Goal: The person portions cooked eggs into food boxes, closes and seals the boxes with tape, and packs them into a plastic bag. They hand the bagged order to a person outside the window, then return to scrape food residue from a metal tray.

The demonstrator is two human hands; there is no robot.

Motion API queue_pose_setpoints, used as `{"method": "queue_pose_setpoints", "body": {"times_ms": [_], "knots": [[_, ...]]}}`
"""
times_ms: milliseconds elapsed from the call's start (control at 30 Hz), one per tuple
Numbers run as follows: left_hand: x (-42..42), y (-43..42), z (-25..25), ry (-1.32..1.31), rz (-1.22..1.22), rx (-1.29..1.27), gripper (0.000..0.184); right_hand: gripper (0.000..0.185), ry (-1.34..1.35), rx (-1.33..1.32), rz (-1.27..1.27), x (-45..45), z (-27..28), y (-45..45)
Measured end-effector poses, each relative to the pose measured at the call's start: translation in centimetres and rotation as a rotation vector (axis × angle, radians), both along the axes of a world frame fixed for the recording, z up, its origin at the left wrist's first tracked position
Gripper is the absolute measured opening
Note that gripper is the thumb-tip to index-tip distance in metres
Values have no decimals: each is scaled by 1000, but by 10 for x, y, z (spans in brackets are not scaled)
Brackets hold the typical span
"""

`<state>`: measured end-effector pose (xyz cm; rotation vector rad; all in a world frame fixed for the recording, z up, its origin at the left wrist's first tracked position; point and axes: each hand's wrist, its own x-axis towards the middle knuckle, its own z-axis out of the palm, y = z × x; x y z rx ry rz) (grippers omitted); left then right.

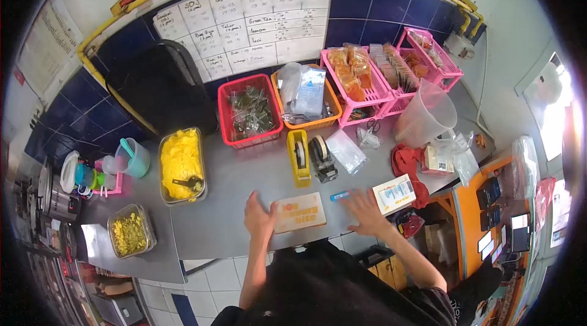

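Observation:
My left hand [260, 218] rests at the left edge of a flat cardboard box [299, 213] with orange print, its fingers stretched out and thumb by the box's edge. On the right, my right hand [368, 215] is spread low over the counter, holding nothing that I can see. Just beyond its fingertips lies a small blue stick-like item [339, 196], too small to name. A second white box [394, 194] with a printed label lies right of that hand. Behind the flat box stand a yellow tape dispenser [299, 160] and a black tape dispenser [322, 160].
Along the back stand a red basket [225, 106] of small packets, an orange basket [313, 123] and pink racks [361, 106] of sachets. A tall clear jug [426, 115] is at right, near a red cloth [406, 161]. Left are containers of yellow food [181, 158] and chopped food [129, 234].

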<state>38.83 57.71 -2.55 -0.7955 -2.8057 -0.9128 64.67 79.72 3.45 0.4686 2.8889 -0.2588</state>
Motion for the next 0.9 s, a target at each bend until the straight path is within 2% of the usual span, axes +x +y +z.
{"method": "queue_pose_setpoints", "body": {"times_ms": [33,67,100,167,200,267,300,367,467,533,600,733,800,900], "knots": [[-2,14,-6,7,-1,-7,70,107,111,-67,62,-8,-13,-8],[-8,34,-10,-118,-109,126,61,105,223,-136,127,-17,-24,-15],[-14,53,-13,-240,-214,258,52,105,233,-145,132,-30,-33,-20],[-12,92,-14,-447,-231,320,39,96,259,-190,276,-57,-49,-28],[-12,108,-24,-430,-223,313,39,96,275,-196,286,-66,-56,-29],[-20,136,-52,-568,-95,268,35,80,274,-188,261,-77,-67,-28],[-28,143,-61,-556,-82,265,35,75,273,-201,255,-77,-70,-27],[-34,153,-70,-828,-32,339,34,73,282,-231,258,-77,-71,-22],[-32,152,-64,-846,-44,337,33,71,342,-312,254,-72,-82,-18],[-21,148,-43,-848,-3,341,29,71,408,-367,257,-72,-86,-18],[-9,144,-33,-828,-3,537,25,67,398,-375,231,-71,-82,-16],[20,128,13,-769,58,520,24,64,414,-383,202,-67,-83,-18],[34,119,16,-914,185,357,24,65,425,-406,194,-65,-81,-17],[38,117,-13,-827,154,421,25,67,452,-423,187,-66,-80,-14]]}}
